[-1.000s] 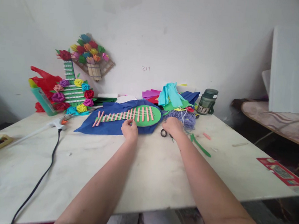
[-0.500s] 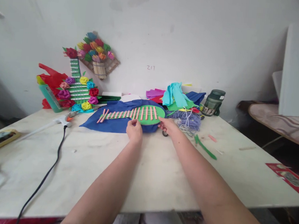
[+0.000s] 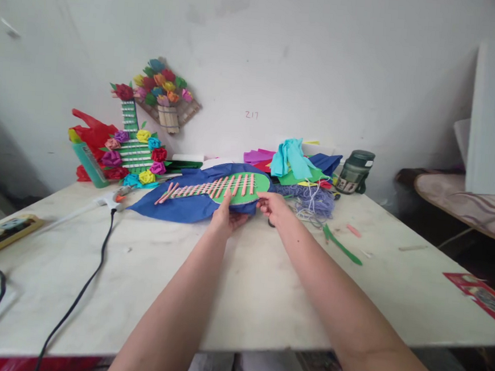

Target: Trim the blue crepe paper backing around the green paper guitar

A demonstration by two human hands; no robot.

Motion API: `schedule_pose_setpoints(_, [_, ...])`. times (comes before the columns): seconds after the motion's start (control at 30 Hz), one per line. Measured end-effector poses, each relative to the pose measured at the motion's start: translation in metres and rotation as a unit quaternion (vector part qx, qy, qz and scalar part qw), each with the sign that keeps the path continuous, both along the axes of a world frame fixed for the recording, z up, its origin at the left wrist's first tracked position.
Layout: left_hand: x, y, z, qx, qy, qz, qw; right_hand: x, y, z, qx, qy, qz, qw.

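A green paper piece with pink strips woven across it lies on a blue sheet at the far middle of the table. My left hand is under its near edge, fingers curled round the green piece and blue sheet and lifting them. My right hand pinches the right near edge of the green piece. Small black scissors lie mostly hidden behind my right hand.
A flower-covered paper craft and another on the wall stand far left. Purple yarn, coloured paper and a green jar sit far right. A glue gun with black cord lies left. Green strips lie right.
My right hand moved left from the scissors to the green piece's edge. My left hand slid under the near edge and raised the piece and blue sheet slightly.
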State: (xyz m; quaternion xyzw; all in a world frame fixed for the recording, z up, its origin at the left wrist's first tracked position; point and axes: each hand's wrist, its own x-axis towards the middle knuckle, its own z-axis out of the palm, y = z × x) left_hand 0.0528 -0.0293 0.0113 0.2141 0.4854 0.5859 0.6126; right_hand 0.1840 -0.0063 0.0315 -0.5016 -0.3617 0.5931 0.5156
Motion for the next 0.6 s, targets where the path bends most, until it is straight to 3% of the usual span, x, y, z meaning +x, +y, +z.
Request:
schedule_pose_setpoints(0.07, [0.000,0.004,-0.004,0.033,-0.038,0.106,0.993,-0.004,-0.002,-0.002,0.010,-0.002,-0.003,1.000])
schedule_pose_setpoints(0.17, [0.000,0.008,-0.006,0.024,-0.051,0.159,0.986,-0.005,-0.005,-0.009,0.033,-0.005,-0.006,0.999])
schedule_pose_setpoints(0.6, [-0.020,0.018,-0.020,0.150,-0.027,0.028,0.988,0.001,-0.013,-0.030,0.069,-0.009,0.028,0.997])
